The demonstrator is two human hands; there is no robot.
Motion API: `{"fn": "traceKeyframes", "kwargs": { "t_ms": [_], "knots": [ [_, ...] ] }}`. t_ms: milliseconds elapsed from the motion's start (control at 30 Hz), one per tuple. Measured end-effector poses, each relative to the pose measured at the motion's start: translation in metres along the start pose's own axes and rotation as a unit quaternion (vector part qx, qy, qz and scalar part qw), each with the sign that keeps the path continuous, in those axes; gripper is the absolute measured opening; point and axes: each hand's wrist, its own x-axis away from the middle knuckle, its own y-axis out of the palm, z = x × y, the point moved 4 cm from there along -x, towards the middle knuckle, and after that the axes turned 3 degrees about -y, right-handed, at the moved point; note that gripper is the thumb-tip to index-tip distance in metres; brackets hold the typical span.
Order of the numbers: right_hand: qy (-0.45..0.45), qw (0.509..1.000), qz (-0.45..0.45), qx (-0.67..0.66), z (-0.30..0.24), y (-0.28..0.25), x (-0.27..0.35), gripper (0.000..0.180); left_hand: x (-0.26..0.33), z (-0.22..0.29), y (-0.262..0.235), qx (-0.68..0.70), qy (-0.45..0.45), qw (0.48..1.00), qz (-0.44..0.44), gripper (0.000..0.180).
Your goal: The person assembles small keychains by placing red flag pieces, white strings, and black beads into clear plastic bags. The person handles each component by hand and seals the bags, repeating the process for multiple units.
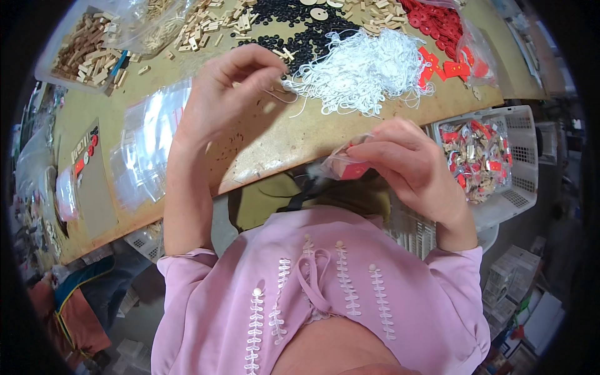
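at the table (pixel 262 153), fingers (pixel 262 57) curled: left hand (pixel 230 84) round string (pixel 282 100), right hand (pixel 411 156) round bag (pixel 339 164)

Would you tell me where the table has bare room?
Mostly bare: the table between left forearm, white strings and near edge; also between block tray and clear bags. Crowded: far side, with wooden pieces, black rings and red discs.

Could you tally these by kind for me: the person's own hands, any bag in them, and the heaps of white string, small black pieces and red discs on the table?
Hands: 2, the left hand and the right hand
Small clear bag, in the right hand: 1
White string heap: 1
Black piece heap: 1
Red disc heap: 1
Total: 6
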Motion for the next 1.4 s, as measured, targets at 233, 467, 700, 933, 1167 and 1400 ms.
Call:
{"fn": "traceKeyframes", "kwargs": {
  "t_ms": [233,467,700,933,1167,1400],
  "knots": [
    [0.021,0.995,0.071,-0.060,0.008,0.001,0.012,0.018,-0.013,-0.023,0.019,-0.235,-0.043,0.971,-0.007,0.018],
    [-0.002,0.990,0.127,-0.065,0.003,-0.011,0.005,0.015,-0.008,-0.034,0.034,-0.280,0.040,0.959,-0.023,0.016],
    [-0.042,0.988,0.138,-0.059,0.013,-0.001,-0.008,0.010,-0.005,-0.031,0.033,-0.345,0.038,0.936,-0.057,0.007],
    [-0.068,0.987,0.145,-0.022,0.015,0.004,-0.022,0.008,0.036,-0.028,-0.005,-0.277,-0.060,0.959,-0.028,0.010],
    [-0.065,0.989,0.131,-0.007,0.028,0.015,-0.040,0.009,0.053,-0.029,-0.013,-0.315,-0.016,0.949,0.014,0.013],
    [-0.101,0.988,0.111,0.028,0.002,0.024,-0.031,0.011,0.058,-0.031,0.002,-0.307,-0.102,0.946,0.013,0.015]
  ]
}}
